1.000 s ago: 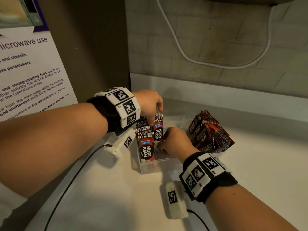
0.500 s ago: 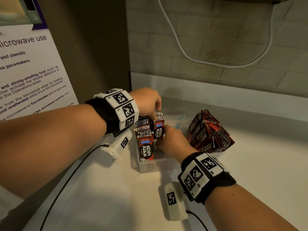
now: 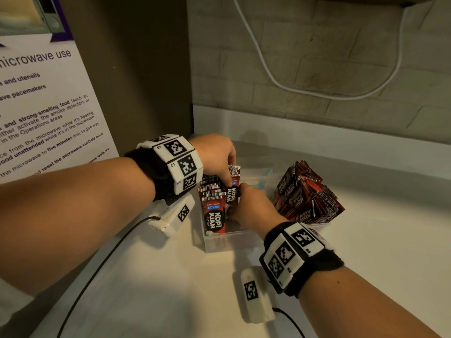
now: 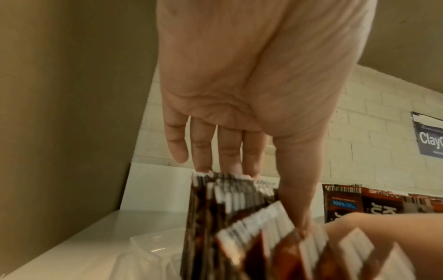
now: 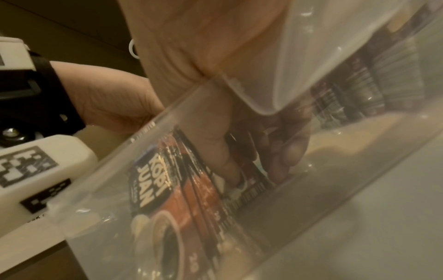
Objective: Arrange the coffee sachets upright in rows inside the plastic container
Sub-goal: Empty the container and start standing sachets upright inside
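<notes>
Head view: I am working over a clear plastic container [image 3: 219, 242] standing on the white counter [image 3: 146, 289]. My left hand [image 3: 216, 154] is reaching down from above, fingers curled over the tops of a row of upright Kopi Juan coffee sachets [image 3: 214, 215] at the container's left end, thumb pressing on the front of the nearest packet. My right hand [image 3: 253, 208] is sitting inside the container just beside that row, its fingertips hidden from this angle. A loose heap of sachets [image 3: 307, 193] is lying to the right, in or against the container's far end; I cannot tell which. A white cable [image 3: 292, 89] is hanging on the brick wall, and a microwave notice [image 3: 44, 106] is standing at left.

Left wrist view: The left hand [image 4: 239, 75] is showing what the head view hides: four fingers [image 4: 203, 147] are extending behind the sachet tops [image 4: 230, 193], the thumb is lying in front, so the bundle is being pinched between them.

Right wrist view: Seen through the container wall [image 5: 311, 56], the right hand [image 5: 239, 132] is gripping the lower part of a sachet [image 5: 155, 189], thumb in front, fingers curled behind.
</notes>
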A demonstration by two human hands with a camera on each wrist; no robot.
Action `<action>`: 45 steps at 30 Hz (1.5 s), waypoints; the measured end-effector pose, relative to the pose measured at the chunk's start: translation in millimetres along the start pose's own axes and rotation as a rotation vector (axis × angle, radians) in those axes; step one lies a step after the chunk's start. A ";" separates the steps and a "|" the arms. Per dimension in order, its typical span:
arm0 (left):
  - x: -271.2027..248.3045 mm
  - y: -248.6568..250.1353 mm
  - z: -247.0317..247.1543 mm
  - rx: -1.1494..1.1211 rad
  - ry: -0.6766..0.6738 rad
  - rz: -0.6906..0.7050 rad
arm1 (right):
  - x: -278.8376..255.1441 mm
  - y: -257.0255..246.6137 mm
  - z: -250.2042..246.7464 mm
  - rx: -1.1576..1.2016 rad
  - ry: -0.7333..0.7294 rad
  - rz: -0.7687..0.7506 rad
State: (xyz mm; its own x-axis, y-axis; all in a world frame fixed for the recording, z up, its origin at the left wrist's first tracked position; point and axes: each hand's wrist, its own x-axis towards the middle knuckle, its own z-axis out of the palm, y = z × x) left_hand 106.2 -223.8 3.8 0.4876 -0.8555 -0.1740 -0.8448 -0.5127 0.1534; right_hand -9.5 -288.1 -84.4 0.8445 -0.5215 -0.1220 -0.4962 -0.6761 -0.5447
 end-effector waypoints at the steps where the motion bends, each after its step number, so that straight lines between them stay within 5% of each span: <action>1: -0.3 0.5 0.2 -0.003 0.005 0.005 | 1.2 0.0 0.7 -0.015 -0.003 -0.002; 12: -5.4 -0.7 -2.3 -0.011 0.019 0.006 | 12.6 2.1 7.5 -0.131 -0.026 0.037; 35: -18.7 1.5 -13.0 -0.073 -0.022 -0.020 | -0.3 -0.8 -3.8 0.008 -0.015 0.084; 38: -33.4 -0.8 -13.4 -0.266 0.134 -0.071 | -9.5 -5.5 -17.2 0.010 0.008 0.100; 42: -59.5 -7.4 13.0 -0.838 0.449 -0.202 | -25.6 -12.9 -39.9 0.078 0.120 0.066; 45: -80.1 -7.1 48.2 -1.242 0.499 -0.343 | -44.7 -22.2 -49.2 0.135 0.077 0.016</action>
State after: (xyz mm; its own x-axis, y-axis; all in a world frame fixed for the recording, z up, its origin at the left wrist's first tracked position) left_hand 62.5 -148.1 -30.3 0.8785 -0.4745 -0.0554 -0.0477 -0.2024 0.9781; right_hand -46.2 -275.4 -26.1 0.8159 -0.5739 -0.0703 -0.4737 -0.5938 -0.6503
